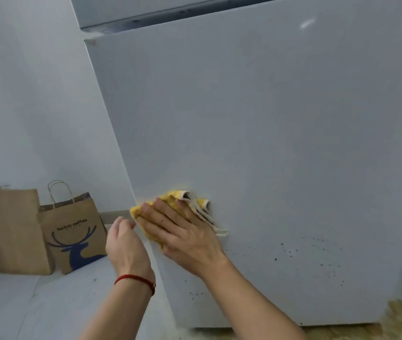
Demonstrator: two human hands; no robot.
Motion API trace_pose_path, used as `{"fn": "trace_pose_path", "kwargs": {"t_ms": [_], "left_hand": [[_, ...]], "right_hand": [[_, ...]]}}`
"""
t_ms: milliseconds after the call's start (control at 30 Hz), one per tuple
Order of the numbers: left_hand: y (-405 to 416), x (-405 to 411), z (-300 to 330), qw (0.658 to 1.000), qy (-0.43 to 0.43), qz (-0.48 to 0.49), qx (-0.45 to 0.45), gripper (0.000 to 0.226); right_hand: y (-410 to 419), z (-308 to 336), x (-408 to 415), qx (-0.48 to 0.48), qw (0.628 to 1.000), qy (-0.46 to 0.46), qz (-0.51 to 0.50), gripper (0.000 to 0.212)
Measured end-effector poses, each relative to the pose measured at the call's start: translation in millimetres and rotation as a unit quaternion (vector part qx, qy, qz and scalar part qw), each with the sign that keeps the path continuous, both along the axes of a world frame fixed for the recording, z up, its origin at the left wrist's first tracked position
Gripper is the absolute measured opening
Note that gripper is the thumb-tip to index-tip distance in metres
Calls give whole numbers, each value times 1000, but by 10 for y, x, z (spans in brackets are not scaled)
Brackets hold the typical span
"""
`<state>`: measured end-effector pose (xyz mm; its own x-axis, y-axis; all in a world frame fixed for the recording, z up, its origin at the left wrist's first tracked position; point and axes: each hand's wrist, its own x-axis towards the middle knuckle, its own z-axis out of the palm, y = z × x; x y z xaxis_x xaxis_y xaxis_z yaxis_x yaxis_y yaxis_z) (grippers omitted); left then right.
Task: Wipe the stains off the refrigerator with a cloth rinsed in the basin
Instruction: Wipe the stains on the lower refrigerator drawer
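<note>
Two brown paper bags leaned against the wall on the floor, a plain bag and, just beside it, a printed bag bearing a blue deer, both well off to the left of the fingers. The left hand hung free near the refrigerator's corner edge, a red string at its wrist, its fingers loosely curled and holding nothing. The right hand lay flat on the one yellow cloth, its fingers straight and slightly spread, pressing the cloth against the lower white door. The cloth was bunched, its long axis running from lower left to upper right, with a pale edge trailing beyond the fingers. The remaining stains, a scatter of dark specks too many to count, lay below and to the right of those fingers, so the right hand was the nearer and I judged a sweep down and rightward would meet them. No basin was in sight.
</note>
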<state>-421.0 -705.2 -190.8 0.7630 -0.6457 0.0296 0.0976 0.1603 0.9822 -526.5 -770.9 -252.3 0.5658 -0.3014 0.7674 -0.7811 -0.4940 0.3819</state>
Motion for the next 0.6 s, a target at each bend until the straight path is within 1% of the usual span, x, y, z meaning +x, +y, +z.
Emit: {"fn": "trace_pose_path", "kwargs": {"t_ms": [33,100,200,233,300,333,400,433,467,500,533,567,600], "left_hand": [[-4,-57,-84,1000,-17,-15,-6,32],[-13,-123,-194,998,-46,-35,-7,48],[-69,-156,-284,997,-43,-63,6,50],[-79,-153,-308,996,-51,-69,10,50],[-106,-155,-320,995,-57,-76,9,52],[-110,-144,-336,995,-59,-80,8,52],[-138,-113,-387,994,-46,-97,3,54],[-138,-107,-415,994,-40,-102,7,55],[-146,-94,-416,993,-36,-108,8,53],[-148,-85,-433,993,-29,-113,7,42],[-159,-96,-410,993,-25,-114,0,27],[-146,-104,-389,993,-21,-114,-11,20],[-146,-131,-346,993,-24,-115,-22,24]], "right_hand": [[17,-26,-285,-9,1000,-14,-13,74],[44,-77,-857,-17,997,-58,-48,77],[58,-183,-1697,-10,980,-156,-123,86],[53,-217,-1959,4,967,-208,-145,84],[50,-222,-2435,28,925,-336,-174,81],[44,-214,-2634,32,900,-393,-183,84],[35,-180,-2948,34,855,-480,-193,91],[37,-162,-3082,43,827,-525,-195,92],[26,-120,-3204,55,785,-589,-186,91],[21,-99,-3311,75,721,-666,-177,87],[8,-64,-3384,90,651,-732,-179,79],[-3,-55,-3396,104,589,-780,-187,70],[-15,-32,-3346,104,549,-806,-196,65]]}}
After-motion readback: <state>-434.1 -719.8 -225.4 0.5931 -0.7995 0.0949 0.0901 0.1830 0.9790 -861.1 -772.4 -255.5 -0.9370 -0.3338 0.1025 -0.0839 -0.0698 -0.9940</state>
